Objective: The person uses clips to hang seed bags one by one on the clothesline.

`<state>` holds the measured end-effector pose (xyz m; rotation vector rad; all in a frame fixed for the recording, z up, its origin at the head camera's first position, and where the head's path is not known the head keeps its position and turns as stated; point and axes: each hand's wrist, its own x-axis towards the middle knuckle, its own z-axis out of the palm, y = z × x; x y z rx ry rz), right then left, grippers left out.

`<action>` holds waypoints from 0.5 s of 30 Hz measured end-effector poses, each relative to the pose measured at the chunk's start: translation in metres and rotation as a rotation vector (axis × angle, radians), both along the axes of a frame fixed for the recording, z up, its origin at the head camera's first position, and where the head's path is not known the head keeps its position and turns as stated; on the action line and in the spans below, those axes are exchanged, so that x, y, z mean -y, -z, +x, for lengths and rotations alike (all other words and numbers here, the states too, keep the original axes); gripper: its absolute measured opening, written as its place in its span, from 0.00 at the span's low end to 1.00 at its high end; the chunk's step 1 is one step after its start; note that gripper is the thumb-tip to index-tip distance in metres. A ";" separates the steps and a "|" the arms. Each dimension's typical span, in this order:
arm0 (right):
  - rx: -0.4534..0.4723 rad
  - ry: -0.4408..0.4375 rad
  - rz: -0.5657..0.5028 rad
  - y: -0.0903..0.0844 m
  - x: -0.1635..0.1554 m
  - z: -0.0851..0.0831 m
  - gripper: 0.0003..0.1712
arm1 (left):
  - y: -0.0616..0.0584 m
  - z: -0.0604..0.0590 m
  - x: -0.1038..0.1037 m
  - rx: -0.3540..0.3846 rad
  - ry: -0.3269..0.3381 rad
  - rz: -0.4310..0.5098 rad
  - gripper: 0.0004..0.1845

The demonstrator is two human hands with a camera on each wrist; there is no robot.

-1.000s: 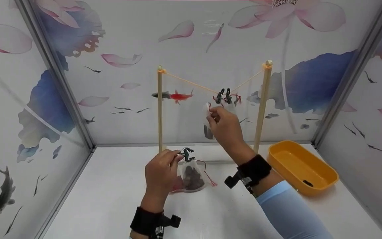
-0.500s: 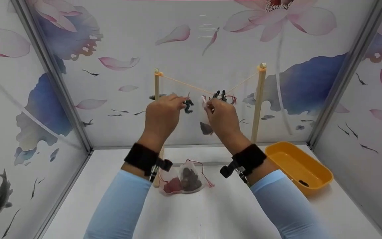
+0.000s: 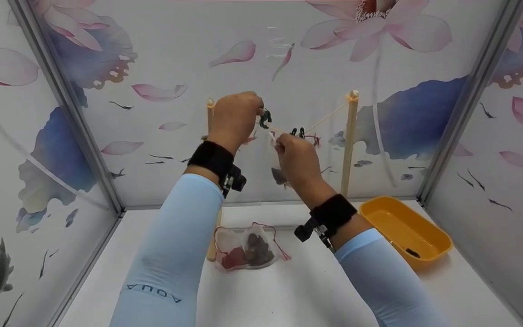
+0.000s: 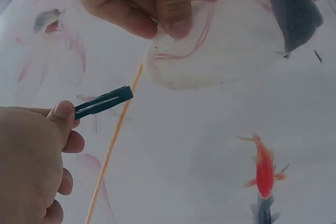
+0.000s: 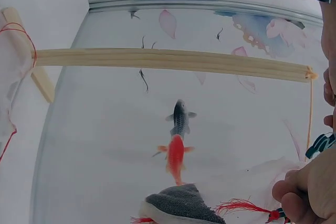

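My left hand (image 3: 236,118) pinches a dark green clothespin (image 3: 265,118) just above the sagging orange string (image 4: 113,140). In the left wrist view the clothespin (image 4: 105,102) has its tip at the string. My right hand (image 3: 300,156) pinches the top of a sheer white drawstring bag (image 4: 236,40) beside the string. Something dark grey (image 5: 181,203) fills the bag's lower end, and red tassels (image 5: 244,205) hang from its cord. To the right of this bag, other dark clothespins (image 3: 298,132) sit on the string, partly behind my right hand.
Wooden posts (image 3: 349,145) hold up the string at both ends. On the white table lie two mesh bags, one with red contents (image 3: 234,258), one with brown lumps (image 3: 259,250). A yellow basin (image 3: 375,202) at right holds a small dark object (image 3: 412,253).
My left hand has risen from near the table to the string, carrying the clothespin. My right hand keeps its pinch on the bag and has barely moved. The view has shifted slightly.
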<state>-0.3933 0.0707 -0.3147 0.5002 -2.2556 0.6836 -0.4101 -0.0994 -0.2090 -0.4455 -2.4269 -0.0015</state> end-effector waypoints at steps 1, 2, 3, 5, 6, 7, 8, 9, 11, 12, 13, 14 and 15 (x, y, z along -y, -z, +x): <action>-0.004 -0.008 0.001 0.000 0.000 0.000 0.05 | 0.000 -0.001 -0.001 0.016 0.006 0.006 0.12; -0.010 -0.014 0.002 0.001 0.000 -0.001 0.05 | 0.001 -0.001 -0.001 0.027 0.016 0.009 0.12; -0.017 -0.018 0.004 0.001 0.000 -0.002 0.05 | 0.002 -0.001 -0.001 0.030 0.027 0.006 0.12; -0.034 -0.026 0.010 0.002 0.000 -0.003 0.04 | 0.005 -0.001 -0.002 0.020 0.048 -0.003 0.11; -0.041 -0.029 0.012 0.003 0.000 -0.004 0.04 | 0.006 -0.001 -0.002 0.012 0.056 -0.014 0.11; -0.048 -0.031 0.013 0.003 -0.001 -0.004 0.03 | 0.008 -0.001 -0.002 0.004 0.064 -0.024 0.11; -0.054 -0.031 0.012 0.003 -0.001 -0.005 0.03 | 0.010 0.000 -0.002 0.000 0.072 -0.029 0.11; -0.058 -0.033 0.010 0.004 -0.002 -0.005 0.03 | 0.011 0.000 -0.002 -0.002 0.078 -0.036 0.11; -0.065 -0.037 -0.001 0.004 -0.002 -0.006 0.02 | 0.014 0.001 -0.003 0.000 0.088 -0.045 0.11; -0.069 -0.039 -0.009 0.004 -0.003 -0.007 0.02 | 0.015 0.001 -0.004 0.002 0.091 -0.048 0.12; -0.076 -0.041 -0.014 0.004 -0.003 -0.007 0.02 | 0.016 0.002 -0.005 0.004 0.094 -0.050 0.12; -0.082 -0.043 -0.018 0.004 -0.003 -0.008 0.02 | 0.017 0.002 -0.006 0.006 0.096 -0.051 0.12; -0.088 -0.046 -0.021 0.004 -0.003 -0.008 0.02 | 0.018 0.002 -0.007 0.005 0.096 -0.054 0.12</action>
